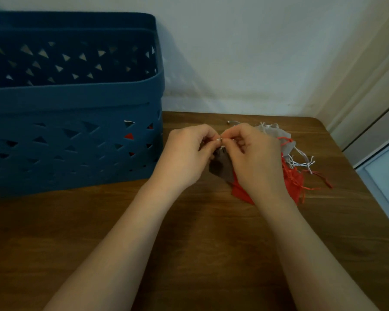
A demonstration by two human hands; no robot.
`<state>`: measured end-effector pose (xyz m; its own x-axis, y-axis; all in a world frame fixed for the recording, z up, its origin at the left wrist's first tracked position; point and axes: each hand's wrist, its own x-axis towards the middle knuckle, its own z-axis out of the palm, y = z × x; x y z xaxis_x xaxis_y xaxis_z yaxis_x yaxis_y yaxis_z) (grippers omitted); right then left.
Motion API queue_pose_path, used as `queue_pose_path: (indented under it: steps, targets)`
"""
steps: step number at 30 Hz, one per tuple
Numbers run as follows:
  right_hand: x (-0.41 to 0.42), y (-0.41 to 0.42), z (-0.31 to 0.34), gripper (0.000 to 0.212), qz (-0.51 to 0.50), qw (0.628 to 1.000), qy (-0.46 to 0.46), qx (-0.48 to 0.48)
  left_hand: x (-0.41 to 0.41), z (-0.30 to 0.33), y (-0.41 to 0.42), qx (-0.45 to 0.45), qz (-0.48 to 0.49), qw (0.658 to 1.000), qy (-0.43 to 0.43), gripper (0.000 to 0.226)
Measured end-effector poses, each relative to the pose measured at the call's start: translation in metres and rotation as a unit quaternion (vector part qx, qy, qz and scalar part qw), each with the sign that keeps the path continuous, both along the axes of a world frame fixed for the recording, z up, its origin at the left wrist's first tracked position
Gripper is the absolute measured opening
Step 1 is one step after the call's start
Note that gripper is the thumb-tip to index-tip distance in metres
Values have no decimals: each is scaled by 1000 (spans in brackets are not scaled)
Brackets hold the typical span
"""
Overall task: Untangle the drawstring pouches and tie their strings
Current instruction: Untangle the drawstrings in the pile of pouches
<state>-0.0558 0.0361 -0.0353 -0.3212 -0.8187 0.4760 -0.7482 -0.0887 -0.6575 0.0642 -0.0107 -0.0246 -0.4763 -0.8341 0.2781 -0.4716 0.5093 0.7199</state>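
Observation:
A dark grey pouch [221,164] hangs between my hands above the wooden table [189,232]. My left hand [186,153] and my right hand [254,156] both pinch its thin white drawstring [220,140] at the pouch's mouth, fingertips almost touching. Behind and under my right hand lies a heap of other pouches: a light grey pouch [276,133], a red pouch [293,178] and loose white strings [301,161] and red strings [323,178] tangled together. Part of the heap is hidden by my right hand.
A large blue plastic basket [72,104] with triangular cut-outs stands at the left on the table, against the white wall. Something red shows through its holes. The table's right edge runs close beside the pouch heap.

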Motion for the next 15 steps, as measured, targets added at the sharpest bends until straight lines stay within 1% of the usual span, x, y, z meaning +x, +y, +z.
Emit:
queue_pose_path:
  steps: [2,4,7,9,10,12,13,15]
  targets:
    - [-1,0,0,10,9,996,92,-7,0,-1,-1,-12,9,1000,15,9]
    - [-2,-2,-2,12,21,989,146,11,0,-3,-2,-30,14,999,16,9]
    - [-4,-2,-2,12,46,986,155,48,-2,-11,-6,-88,21,996,25,6]
    - [-8,-2,0,11,57,987,135,59,-4,-15,-6,-107,17,993,43,6]
    - [-10,-2,1,10,64,991,98,70,-4,-16,-6,-104,13,993,57,8]
    - [-13,-1,2,13,95,990,-30,99,-5,-17,-5,-84,1,992,98,13]
    - [-14,0,3,16,116,980,-117,111,-6,-17,-4,-74,-2,990,118,14]
    - [-14,1,2,22,153,937,-287,131,-9,-17,-2,-55,0,987,148,12]
